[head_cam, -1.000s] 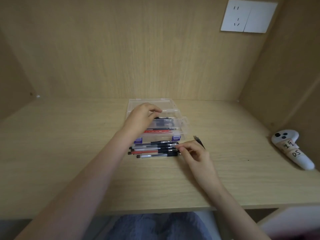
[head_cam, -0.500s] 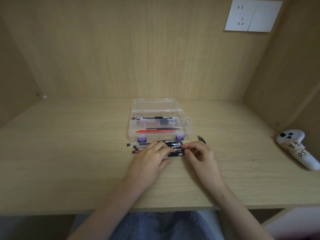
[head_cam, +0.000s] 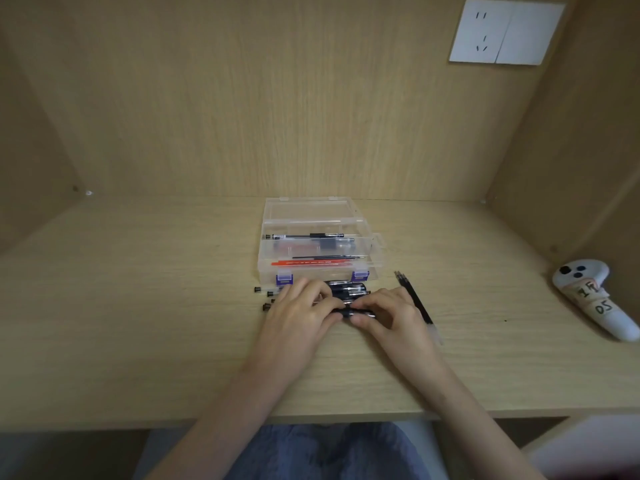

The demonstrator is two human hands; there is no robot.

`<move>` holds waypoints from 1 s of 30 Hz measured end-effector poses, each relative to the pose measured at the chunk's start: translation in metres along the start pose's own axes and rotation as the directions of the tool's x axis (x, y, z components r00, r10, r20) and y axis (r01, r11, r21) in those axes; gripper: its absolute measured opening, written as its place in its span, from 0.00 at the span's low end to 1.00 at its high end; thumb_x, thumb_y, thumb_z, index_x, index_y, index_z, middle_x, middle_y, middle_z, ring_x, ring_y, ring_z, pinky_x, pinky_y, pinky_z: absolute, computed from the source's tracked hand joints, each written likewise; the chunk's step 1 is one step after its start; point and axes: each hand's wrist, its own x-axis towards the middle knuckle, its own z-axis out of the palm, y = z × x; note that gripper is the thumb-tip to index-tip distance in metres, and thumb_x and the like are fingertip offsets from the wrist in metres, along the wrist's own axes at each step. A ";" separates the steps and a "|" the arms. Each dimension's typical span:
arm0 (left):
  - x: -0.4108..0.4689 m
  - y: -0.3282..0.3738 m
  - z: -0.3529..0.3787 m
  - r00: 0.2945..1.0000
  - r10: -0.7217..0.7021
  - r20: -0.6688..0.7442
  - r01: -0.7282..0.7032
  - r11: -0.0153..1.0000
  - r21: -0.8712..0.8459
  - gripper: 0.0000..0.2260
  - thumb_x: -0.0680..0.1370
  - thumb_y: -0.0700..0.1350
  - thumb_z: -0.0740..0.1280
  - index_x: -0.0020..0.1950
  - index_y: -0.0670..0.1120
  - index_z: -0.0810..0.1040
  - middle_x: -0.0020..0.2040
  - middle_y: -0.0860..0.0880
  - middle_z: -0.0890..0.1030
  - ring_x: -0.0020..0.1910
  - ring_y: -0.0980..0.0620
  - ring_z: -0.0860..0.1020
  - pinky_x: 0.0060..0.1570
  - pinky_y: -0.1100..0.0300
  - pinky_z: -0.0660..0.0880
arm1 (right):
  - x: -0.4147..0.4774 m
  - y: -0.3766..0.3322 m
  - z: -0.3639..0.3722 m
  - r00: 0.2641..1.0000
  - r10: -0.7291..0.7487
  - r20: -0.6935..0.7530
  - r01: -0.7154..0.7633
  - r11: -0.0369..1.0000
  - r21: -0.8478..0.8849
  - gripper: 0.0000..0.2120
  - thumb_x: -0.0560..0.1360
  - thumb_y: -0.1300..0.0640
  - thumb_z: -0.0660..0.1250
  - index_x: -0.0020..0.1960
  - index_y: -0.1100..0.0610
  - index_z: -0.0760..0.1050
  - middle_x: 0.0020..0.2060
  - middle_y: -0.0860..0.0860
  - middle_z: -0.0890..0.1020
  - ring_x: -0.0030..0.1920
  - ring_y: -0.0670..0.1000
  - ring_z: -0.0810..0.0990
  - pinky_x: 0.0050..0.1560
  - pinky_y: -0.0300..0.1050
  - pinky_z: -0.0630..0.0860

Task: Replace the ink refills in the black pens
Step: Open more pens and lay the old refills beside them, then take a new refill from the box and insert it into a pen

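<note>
Several black pens (head_cam: 348, 291) lie in a row on the desk just in front of a clear plastic box (head_cam: 375, 252). My left hand (head_cam: 299, 315) and my right hand (head_cam: 388, 315) meet over the nearest pen (head_cam: 356, 312). Both pinch that pen, the left on its left part, the right on its tip end. Most of the pen is hidden under my fingers. Black refills (head_cam: 414, 299) lie on the desk just right of my right hand. Inside the box are a black pen (head_cam: 311, 236) and red and black refills (head_cam: 311, 262).
A white game controller (head_cam: 594, 299) rests at the desk's right side, near the right wall. The box lid (head_cam: 308, 207) lies open toward the back wall. A wall socket (head_cam: 505, 32) sits high on the back panel. The desk's front edge (head_cam: 311, 422) runs below my forearms.
My left hand left the box and came down to the pens in front of it. Both hands now pinch the nearest pen, pulled slightly toward me.
</note>
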 end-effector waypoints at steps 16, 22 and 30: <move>-0.002 0.013 -0.011 1.000 0.006 -0.013 -0.007 0.998 -0.067 0.12 0.78 0.57 0.59 0.44 0.51 0.75 0.36 0.56 0.78 0.29 0.58 0.75 0.25 0.59 0.73 | -0.005 -0.019 -0.009 0.994 0.095 0.060 -0.110 0.920 0.377 0.05 0.71 0.59 0.71 0.39 0.50 0.81 0.30 0.49 0.82 0.34 0.44 0.79 0.42 0.36 0.74; -0.001 0.009 -0.014 0.999 -0.034 -0.017 0.033 0.999 -0.022 0.16 0.76 0.62 0.56 0.40 0.53 0.76 0.32 0.57 0.79 0.26 0.59 0.75 0.23 0.65 0.66 | -0.006 -0.018 -0.008 0.994 0.091 0.067 -0.110 0.915 0.387 0.05 0.71 0.60 0.71 0.40 0.51 0.81 0.32 0.46 0.83 0.36 0.43 0.80 0.44 0.35 0.74; -0.003 0.006 -0.014 0.980 -0.200 0.010 0.200 0.971 -0.134 0.14 0.75 0.55 0.64 0.58 0.52 0.71 0.44 0.56 0.81 0.40 0.57 0.79 0.37 0.64 0.73 | -0.004 -0.005 -0.004 0.999 0.050 -0.018 -0.049 0.997 0.055 0.04 0.70 0.54 0.73 0.43 0.48 0.79 0.40 0.43 0.81 0.48 0.44 0.76 0.50 0.36 0.70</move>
